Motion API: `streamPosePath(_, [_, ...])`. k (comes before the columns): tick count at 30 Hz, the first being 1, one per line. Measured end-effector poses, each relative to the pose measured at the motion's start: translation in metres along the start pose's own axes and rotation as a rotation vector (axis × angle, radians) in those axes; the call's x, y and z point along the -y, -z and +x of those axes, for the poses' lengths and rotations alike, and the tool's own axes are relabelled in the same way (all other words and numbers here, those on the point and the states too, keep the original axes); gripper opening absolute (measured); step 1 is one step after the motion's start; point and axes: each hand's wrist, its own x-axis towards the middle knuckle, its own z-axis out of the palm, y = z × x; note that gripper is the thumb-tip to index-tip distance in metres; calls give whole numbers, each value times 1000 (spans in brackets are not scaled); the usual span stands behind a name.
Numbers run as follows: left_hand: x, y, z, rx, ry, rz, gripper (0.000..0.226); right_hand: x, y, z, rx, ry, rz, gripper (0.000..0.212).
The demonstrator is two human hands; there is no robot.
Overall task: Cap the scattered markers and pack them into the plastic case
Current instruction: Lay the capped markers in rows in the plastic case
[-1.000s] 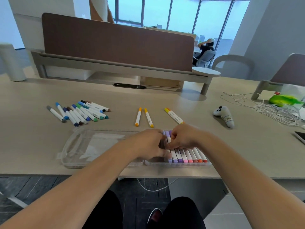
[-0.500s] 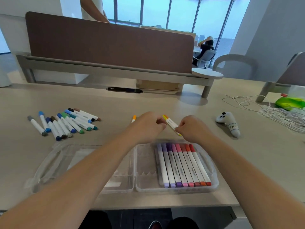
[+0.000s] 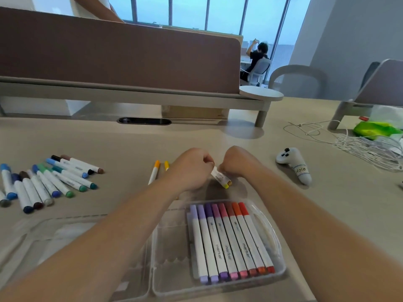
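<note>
Both forearms are bare right up to the bottom edge of the frame. The left hand (image 3: 192, 168) and right hand (image 3: 236, 161) wear nothing.

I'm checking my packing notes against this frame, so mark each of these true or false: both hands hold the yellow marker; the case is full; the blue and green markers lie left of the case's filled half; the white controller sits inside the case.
1. Both hands hold the yellow marker. True.
2. The plastic case is full. False: eight markers lie in it, with room left.
3. The blue and green markers lie left of the filled half. True.
4. The white controller sits inside the case. False: it lies on the desk.
</note>
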Motion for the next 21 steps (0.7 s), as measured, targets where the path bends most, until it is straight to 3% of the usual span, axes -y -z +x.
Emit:
streamPosePath(7, [6,4,-7,-13,14,0,16,8,5,-10,59,-11,-26,21])
streamPosePath(15, [5,14,-31,-26,14,33,16,17,28,-60,2,2,65,19])
streamPosePath(21, [13,24,-74,-46,-8,89,17,34,29,-132,151,56,315,23])
